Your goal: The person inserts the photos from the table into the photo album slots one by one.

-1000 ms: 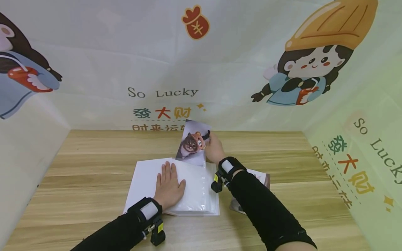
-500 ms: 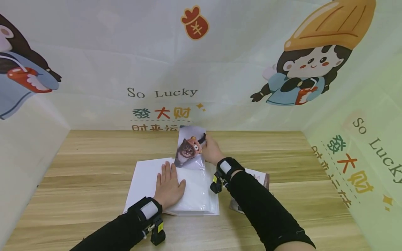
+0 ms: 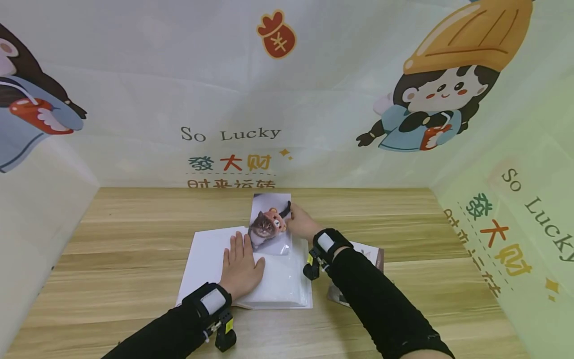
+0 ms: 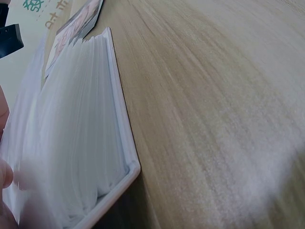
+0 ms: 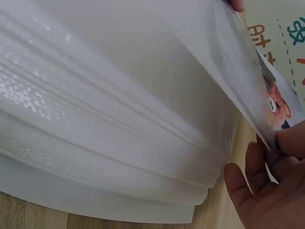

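Note:
A white photo album [image 3: 275, 284] lies open on the wooden table, its clear sleeve pages stacked thick on the right side. My left hand [image 3: 242, 267] rests on it near the fold, palm down with fingers straight. At the album's far edge my right hand [image 3: 302, 222] pinches a photo [image 3: 269, 229] of a cat beside a bear-faced plush by its right side. In the right wrist view, thumb and fingers hold the photo [image 5: 281, 107] at its edge, and its lower part is behind the clear film of the raised top page [image 5: 224, 62].
Another photo [image 3: 369, 254] lies on the table [image 3: 426, 279] to the right of the album, partly hidden under my right forearm. Printed cloth walls [image 3: 323, 99] enclose the table at the back and both sides.
The cat photo has come down toward me and straightened, its lower part now further over the album page. My right hand moved with it. The left hand has stayed in place.

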`<action>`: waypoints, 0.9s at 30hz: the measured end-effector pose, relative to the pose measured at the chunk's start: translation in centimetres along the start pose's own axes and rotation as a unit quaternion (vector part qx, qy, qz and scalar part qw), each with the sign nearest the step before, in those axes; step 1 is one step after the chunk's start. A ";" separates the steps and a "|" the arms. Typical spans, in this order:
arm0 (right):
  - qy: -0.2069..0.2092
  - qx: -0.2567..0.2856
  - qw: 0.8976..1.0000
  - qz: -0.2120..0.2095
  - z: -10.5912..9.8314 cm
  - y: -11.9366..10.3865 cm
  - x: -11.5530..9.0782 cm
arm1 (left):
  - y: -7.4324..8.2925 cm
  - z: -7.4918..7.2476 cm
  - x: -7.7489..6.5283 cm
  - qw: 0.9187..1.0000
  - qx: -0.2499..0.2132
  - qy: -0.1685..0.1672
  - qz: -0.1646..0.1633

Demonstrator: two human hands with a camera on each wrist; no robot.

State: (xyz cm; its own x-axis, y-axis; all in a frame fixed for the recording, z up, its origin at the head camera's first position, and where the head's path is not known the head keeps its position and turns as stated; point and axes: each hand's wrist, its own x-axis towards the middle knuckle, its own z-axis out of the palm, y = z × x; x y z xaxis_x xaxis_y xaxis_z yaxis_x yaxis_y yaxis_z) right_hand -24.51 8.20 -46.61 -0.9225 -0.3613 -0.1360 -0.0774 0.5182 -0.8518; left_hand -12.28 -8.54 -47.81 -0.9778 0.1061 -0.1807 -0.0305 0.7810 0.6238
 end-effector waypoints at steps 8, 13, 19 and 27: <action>0.012 -0.060 0.998 0.015 -0.8 -0.4 0.9 | 0.0 -0.1 -0.1 1.000 -0.003 0.000 0.002; 0.029 -0.129 0.991 -0.013 -0.8 -0.8 2.3 | 0.0 0.0 -0.1 1.000 0.000 0.002 0.005; -0.011 -0.193 0.981 -0.030 -0.3 -1.7 3.2 | 0.0 0.1 -0.2 1.000 -0.005 0.005 0.010; -0.050 -0.247 0.967 -0.039 0.2 -2.1 3.8 | -0.4 0.2 -0.1 1.000 -0.004 0.011 0.013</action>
State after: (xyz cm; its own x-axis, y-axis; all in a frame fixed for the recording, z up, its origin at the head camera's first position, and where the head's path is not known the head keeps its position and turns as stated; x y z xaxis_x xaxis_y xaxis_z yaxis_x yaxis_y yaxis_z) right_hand -27.77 5.60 -45.39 -0.8670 -0.4750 -0.1506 -0.3398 0.7846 -0.5186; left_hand -12.11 -8.75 -48.21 -0.9825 0.1125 -0.1482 -0.0069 0.7739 0.6333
